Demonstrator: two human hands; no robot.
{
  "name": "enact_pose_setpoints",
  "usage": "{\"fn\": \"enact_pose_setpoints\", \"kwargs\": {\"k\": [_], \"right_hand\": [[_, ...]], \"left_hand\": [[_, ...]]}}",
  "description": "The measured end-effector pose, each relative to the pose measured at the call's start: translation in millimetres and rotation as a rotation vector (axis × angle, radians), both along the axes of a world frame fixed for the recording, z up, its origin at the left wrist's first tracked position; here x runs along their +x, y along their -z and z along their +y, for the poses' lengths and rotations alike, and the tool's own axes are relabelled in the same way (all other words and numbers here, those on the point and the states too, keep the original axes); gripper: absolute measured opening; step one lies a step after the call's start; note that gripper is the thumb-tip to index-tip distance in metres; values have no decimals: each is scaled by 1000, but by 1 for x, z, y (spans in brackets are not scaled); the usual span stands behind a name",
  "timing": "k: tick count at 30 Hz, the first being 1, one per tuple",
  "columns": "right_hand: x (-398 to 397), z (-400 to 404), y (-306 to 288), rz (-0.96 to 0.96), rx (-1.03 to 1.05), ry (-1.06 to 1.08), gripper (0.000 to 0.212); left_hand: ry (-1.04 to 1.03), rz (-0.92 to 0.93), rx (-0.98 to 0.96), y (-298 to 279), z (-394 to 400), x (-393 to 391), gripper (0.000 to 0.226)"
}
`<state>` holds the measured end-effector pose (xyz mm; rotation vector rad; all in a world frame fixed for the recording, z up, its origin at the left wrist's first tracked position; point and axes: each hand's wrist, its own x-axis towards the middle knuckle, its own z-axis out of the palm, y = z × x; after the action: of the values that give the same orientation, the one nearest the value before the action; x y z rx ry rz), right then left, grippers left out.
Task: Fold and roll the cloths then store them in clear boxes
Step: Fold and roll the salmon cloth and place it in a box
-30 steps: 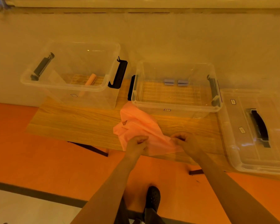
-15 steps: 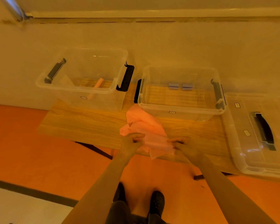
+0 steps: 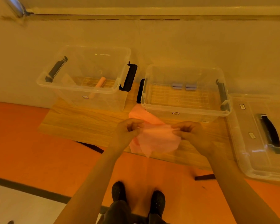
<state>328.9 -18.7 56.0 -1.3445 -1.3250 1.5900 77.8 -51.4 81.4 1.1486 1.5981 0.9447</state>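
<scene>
Low against the pale wall sits a wooden table [image 3: 90, 126] on an orange floor, with two clear boxes side by side — the left box [image 3: 86, 78] holding one rolled peach cloth [image 3: 99, 84], the right box [image 3: 184, 94] holding two small grey rolls [image 3: 184, 86] at its far wall, and a clear lid [image 3: 262, 139] lying off to the right. A second ago the pink cloth [image 3: 157, 138] lay crumpled on the table under both hands; now its near edge is lifted clear and stretched between them, the far end trailing up to the right box's front wall. The left hand [image 3: 128, 131] pinches one corner with curled fingers, and the right hand [image 3: 189, 131] pinches the other the same way. I'd say the cloth is being opened out flat — folding has not started, rolling and storing remain.
</scene>
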Motion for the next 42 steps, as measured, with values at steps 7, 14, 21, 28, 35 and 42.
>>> {"fn": "enact_pose_setpoints", "kwargs": {"k": [7, 14, 21, 28, 35, 42], "right_hand": [[-17, 23, 35, -143, 8, 53, 33], [-16, 15, 71, -174, -98, 83, 49], [-4, 3, 88, -531, 176, -74, 44], [3, -47, 97, -675, 155, -113, 45], [9, -68, 110, -839, 268, -445, 42], [6, -64, 109, -656, 223, -294, 20]], "left_hand": [[42, 209, -21, 37, 39, 4, 29], [-40, 222, -67, 78, 27, -1, 32], [-72, 183, -96, 86, -21, -1, 29], [70, 181, -146, 103, -55, 1, 34], [115, 251, -174, 115, -53, 13, 39], [76, 222, -160, 116, -52, 23, 32]]}}
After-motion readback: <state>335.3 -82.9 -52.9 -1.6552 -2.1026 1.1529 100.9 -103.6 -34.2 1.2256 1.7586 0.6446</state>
